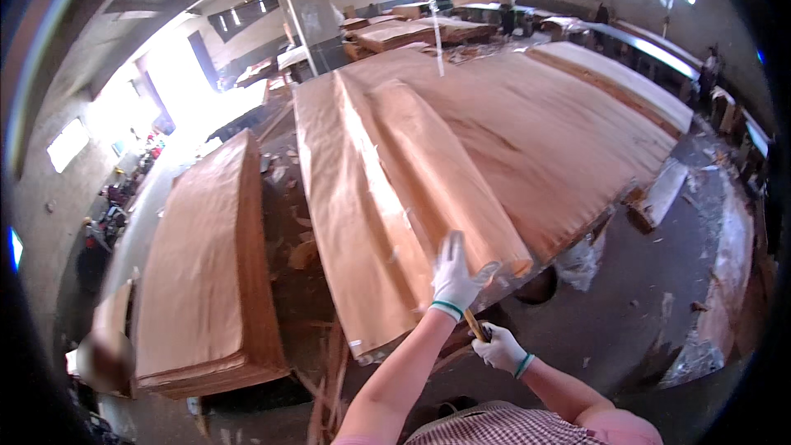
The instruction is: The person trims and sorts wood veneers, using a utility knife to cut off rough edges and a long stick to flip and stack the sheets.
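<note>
My left hand (453,276), in a white glove with a green cuff, lies with outstretched fingers at the near edge of a thin wood veneer sheet (346,198). Right beside it, the sheet's near edge curls up into a long fold or roll (457,185). Lower and to the right, my gloved right hand (499,351) is closed around a stick-like wooden handle (474,325). The handle's upper end runs behind my left hand, so I cannot tell what tool it belongs to. Under the fold, more broad veneer (527,132) spreads across a wide stack.
A thick veneer stack (198,264) stands to the left, with wood strips (329,383) on the floor between. Plastic film (583,262) hangs by the near edge at right. A concrete pillar (305,12) rises behind; further stacks (412,33) lie at the back.
</note>
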The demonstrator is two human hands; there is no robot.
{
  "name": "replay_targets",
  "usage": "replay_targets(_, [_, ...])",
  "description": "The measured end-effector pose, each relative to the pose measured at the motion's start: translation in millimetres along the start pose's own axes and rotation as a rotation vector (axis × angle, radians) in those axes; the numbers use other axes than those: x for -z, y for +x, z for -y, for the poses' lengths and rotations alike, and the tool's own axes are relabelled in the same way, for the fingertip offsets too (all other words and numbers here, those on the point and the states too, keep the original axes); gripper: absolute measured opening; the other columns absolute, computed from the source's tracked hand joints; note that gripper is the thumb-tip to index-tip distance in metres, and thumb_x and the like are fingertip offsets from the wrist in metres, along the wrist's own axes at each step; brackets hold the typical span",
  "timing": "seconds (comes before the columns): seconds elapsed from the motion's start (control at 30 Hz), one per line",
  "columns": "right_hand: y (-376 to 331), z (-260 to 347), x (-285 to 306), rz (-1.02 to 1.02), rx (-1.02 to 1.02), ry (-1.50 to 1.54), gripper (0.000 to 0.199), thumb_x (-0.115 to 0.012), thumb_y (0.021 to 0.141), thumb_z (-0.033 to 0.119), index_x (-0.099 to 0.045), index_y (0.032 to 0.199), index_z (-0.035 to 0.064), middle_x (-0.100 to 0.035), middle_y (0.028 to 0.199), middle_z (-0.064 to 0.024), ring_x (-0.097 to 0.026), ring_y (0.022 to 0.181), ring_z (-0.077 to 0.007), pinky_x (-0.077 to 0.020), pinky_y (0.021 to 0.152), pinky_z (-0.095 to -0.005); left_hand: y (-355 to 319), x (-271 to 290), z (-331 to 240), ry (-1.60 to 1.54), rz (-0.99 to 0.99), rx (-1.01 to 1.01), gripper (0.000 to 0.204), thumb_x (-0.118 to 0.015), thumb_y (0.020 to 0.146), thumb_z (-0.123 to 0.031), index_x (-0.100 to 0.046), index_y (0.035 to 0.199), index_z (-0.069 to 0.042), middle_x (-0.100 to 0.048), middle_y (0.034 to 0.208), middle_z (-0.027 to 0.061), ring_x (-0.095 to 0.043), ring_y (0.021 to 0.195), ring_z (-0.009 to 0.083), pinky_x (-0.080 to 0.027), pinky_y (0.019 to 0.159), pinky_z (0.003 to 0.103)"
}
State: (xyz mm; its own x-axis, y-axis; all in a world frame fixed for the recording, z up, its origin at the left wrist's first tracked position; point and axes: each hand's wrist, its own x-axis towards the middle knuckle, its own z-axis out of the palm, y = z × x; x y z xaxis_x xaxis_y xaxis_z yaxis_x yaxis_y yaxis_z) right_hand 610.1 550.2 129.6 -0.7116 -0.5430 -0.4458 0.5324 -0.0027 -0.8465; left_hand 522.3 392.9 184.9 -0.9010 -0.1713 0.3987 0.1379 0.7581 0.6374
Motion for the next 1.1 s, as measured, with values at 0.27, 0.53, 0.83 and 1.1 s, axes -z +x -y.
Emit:
replay_targets(0.27, [10.3, -6.1, -189.3, 0.232, 0.091, -0.306, 0.027, -0.063, 0.085, 0.015, -0.051, 0.107, 0.0037, -0.055, 0.075, -0.0014, -0.053, 0.059, -0.0093, -0.0458, 0.052, -0.0256, -79.7, 141.4, 157.1, -1.037, -0.086, 0.908, 0.045, -0.068, 0.082, -0.009, -0.052, 0.123, -0.002, -0.06, 0.107, 0.0077, -0.059, 0.094, 0.0183, -0.049, 0.08, 0.029])
replay_targets(0.53, [10.2, -84.6, -398.4, 0.449, 0.244, -0.548, 0.053, -0.063, 0.08, 0.026, -0.042, 0.118, -0.0048, -0.061, 0.071, -0.0215, -0.062, 0.067, -0.0238, -0.0483, 0.058, -0.0387, -199.4, 330.5, 245.2, -0.914, -0.508, 0.675, 0.019, -0.06, 0.079, 0.0, -0.05, 0.072, -0.015, -0.05, 0.07, -0.0048, -0.046, 0.061, 0.005, -0.038, 0.056, 0.02])
replay_targets(0.83, [14.8, -146.2, -605.0, 0.955, 0.3, -0.553, 0.041, -0.055, 0.094, 0.04, -0.057, 0.115, 0.0046, -0.064, 0.083, -0.0133, -0.06, 0.069, -0.0205, -0.049, 0.062, -0.0341, -317.7, 605.9, 332.5, -0.679, -0.69, 0.685, 0.012, -0.065, 0.082, -0.005, -0.057, 0.079, -0.014, -0.054, 0.067, -0.0053, -0.048, 0.051, 0.0047, -0.038, 0.046, 0.019])
replay_targets(1.1, [190.5, -302.6, -550.4, 0.117, -0.711, 0.047, 0.091, -0.032, 0.081, 0.08, -0.049, 0.122, 0.0002, -0.065, 0.109, -0.0161, -0.047, 0.053, -0.0117, -0.0276, 0.037, -0.0229, -406.3, 769.6, 409.0, -0.535, -0.649, 0.724, 0.01, -0.058, 0.083, -0.003, -0.061, 0.092, -0.008, -0.057, 0.076, -0.0048, -0.048, 0.056, 0.0027, -0.036, 0.043, 0.018])
